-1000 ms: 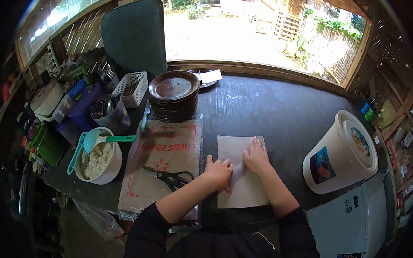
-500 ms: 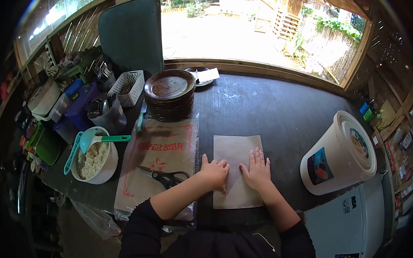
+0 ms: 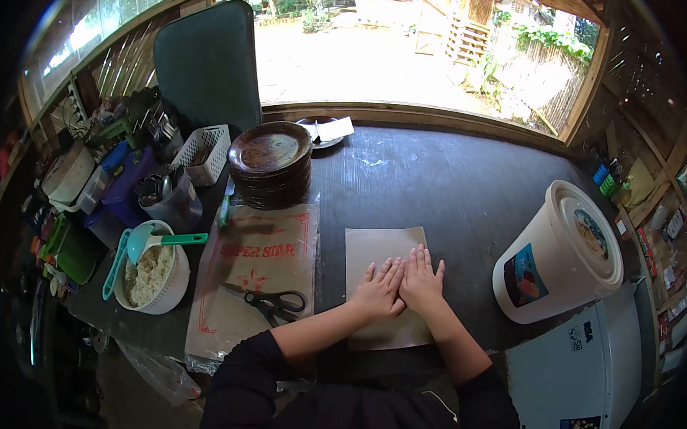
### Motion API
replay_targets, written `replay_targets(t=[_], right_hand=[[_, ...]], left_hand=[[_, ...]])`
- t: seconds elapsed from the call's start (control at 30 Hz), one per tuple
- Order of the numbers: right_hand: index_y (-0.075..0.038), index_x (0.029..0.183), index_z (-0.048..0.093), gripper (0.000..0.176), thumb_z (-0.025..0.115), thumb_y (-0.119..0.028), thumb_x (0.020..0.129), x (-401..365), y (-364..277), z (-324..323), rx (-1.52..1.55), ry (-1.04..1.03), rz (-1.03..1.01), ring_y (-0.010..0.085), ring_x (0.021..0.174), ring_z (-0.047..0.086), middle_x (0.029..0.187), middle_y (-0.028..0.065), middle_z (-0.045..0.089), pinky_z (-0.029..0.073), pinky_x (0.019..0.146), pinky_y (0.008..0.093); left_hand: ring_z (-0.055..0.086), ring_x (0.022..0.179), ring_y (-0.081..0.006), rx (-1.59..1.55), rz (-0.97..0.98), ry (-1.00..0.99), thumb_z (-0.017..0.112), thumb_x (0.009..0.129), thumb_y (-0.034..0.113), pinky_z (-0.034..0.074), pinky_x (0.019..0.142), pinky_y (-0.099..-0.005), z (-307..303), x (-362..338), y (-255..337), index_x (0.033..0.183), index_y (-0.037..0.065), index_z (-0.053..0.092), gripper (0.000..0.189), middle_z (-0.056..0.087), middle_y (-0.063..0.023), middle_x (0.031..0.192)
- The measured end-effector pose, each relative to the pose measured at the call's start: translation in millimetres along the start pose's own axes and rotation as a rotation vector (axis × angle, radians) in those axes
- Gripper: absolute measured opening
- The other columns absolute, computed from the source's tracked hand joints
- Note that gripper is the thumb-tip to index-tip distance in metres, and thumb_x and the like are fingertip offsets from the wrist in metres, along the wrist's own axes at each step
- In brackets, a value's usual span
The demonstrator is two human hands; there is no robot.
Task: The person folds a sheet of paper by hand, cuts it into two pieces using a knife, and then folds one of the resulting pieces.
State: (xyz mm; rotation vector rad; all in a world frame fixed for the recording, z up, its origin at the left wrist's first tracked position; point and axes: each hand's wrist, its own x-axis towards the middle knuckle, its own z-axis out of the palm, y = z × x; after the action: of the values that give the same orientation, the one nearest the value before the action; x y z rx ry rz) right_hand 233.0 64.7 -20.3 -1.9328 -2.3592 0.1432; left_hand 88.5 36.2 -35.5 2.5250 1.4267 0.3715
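A light brown sheet of paper [image 3: 368, 252] lies flat on the dark table [image 3: 464, 178]. My left hand [image 3: 380, 289] rests on its middle with the fingers spread. Right beside it, touching it, my right hand [image 3: 421, 278] lies flat with its fingers stretched out over the sheet's right part. Neither hand holds anything. To the left, black-handled scissors [image 3: 270, 298] lie on a plastic pack [image 3: 242, 272] with red "SUPER STAR" print.
Brown plates [image 3: 271, 168] are stacked behind the pack. A white basket of rice [image 3: 176, 283] with a green-handled scoop [image 3: 141, 242] stands left. On the right is a lidded white bucket [image 3: 541, 259]. Cutlery containers [image 3: 170, 203] stand at the back left.
My left hand has moved right and forward across the sheet, and my right hand slightly left, so the two now touch. The whole view has shifted slightly.
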Motion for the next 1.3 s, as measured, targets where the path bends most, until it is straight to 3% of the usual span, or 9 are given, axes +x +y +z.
replay_targets(t=[0.13,0.47,0.53,0.63,0.7,0.8,0.93,1.03,1.3], right_hand=[[0.002,0.144,0.026,0.061,0.031,-0.034,0.095,14,2,-10,0.029,-0.058,0.019,0.0269,0.143,0.016,0.153,0.0177,0.018,0.005,0.112,0.0574],[-0.003,0.146,0.021,0.062,0.031,-0.036,0.095,46,13,-8,0.001,-0.064,0.057,0.0206,0.144,0.013,0.156,0.011,0.015,0.001,0.112,0.0589],[-0.003,0.147,0.02,0.063,0.031,-0.037,0.095,49,15,-4,0.021,-0.048,0.065,0.0204,0.144,0.011,0.156,0.0104,0.014,0.001,0.112,0.0594],[-0.005,0.148,0.015,0.066,0.031,-0.04,0.094,47,15,-2,-0.012,-0.073,0.073,0.0203,0.145,0.009,0.157,0.0082,0.011,0.0,0.111,0.0609],[-0.008,0.149,0.011,0.07,0.032,-0.044,0.093,45,9,-11,-0.037,-0.122,0.098,0.0207,0.145,0.006,0.157,0.0061,0.007,-0.001,0.111,0.062],[-0.011,0.15,0.007,0.073,0.034,-0.046,0.092,43,4,-20,-0.044,-0.131,0.117,0.021,0.145,0.004,0.158,0.0045,0.005,-0.002,0.11,0.0628],[-0.013,0.15,0.006,0.074,0.035,-0.047,0.092,40,8,-18,-0.047,-0.124,0.112,0.0208,0.145,0.003,0.158,0.0041,0.005,-0.002,0.111,0.0623],[-0.013,0.15,0.006,0.073,0.036,-0.045,0.092,35,6,-23,-0.055,-0.154,0.102,0.0207,0.145,0.005,0.158,0.0041,0.006,-0.003,0.11,0.0629],[-0.002,0.147,0.009,0.077,0.034,-0.05,0.092,-16,23,-21,0.046,-0.099,-0.008,0.0191,0.144,0.011,0.156,0.0074,0.013,-0.008,0.107,0.0659]], left_hand=[[0.019,0.141,-0.0362,0.001,0.02,0.039,0.036,0.088,0.055,0.015,0.111,-0.0555,-3,0,2,0.144,-0.006,0.02,0.084,0.023,-0.023,0.15],[0.028,0.138,-0.035,0.045,0.064,0.093,0.039,0.087,0.054,0.022,0.107,-0.0562,-15,8,-1,0.144,-0.003,0.021,0.083,0.032,-0.022,0.146],[0.041,0.129,-0.0337,-0.156,-0.108,-0.218,0.043,0.088,0.044,0.029,0.102,-0.0565,-54,31,2,0.14,0.003,0.032,0.067,0.044,-0.021,0.138],[0.051,0.118,-0.0345,-0.214,-0.229,-0.111,0.044,0.088,0.03,0.034,0.099,-0.0554,-40,85,-11,0.134,0.006,0.04,0.052,0.055,-0.0202,0.125],[0.054,0.114,-0.0353,-0.64,-0.002,0.213,0.042,0.086,0.023,0.033,0.101,-0.0526,-16,120,-27,0.131,0.004,0.042,0.05,0.058,-0.0212,0.12],[0.055,0.113,-0.0343,-0.589,0.058,0.227,0.041,0.087,0.024,0.028,0.106,-0.0512,1,128,-21,0.132,0.002,0.039,0.05,0.06,-0.0196,0.115],[0.055,0.112,-0.034,-0.692,0.02,0.289,0.039,0.088,0.027,0.025,0.109,-0.0481,6,125,-19,0.132,0.002,0.038,0.05,0.061,-0.0191,0.114],[0.052,0.118,-0.033,-0.611,-0.008,0.14,0.037,0.086,0.026,0.024,0.109,-0.049,-2,124,-21,0.131,0.002,0.04,0.051,0.058,-0.0187,0.122],[0.048,0.123,-0.0309,-0.398,-0.042,0.154,0.038,0.092,0.034,0.024,0.11,-0.0461,3,123,-13,0.132,0.002,0.041,0.051,0.051,-0.0193,0.131]])
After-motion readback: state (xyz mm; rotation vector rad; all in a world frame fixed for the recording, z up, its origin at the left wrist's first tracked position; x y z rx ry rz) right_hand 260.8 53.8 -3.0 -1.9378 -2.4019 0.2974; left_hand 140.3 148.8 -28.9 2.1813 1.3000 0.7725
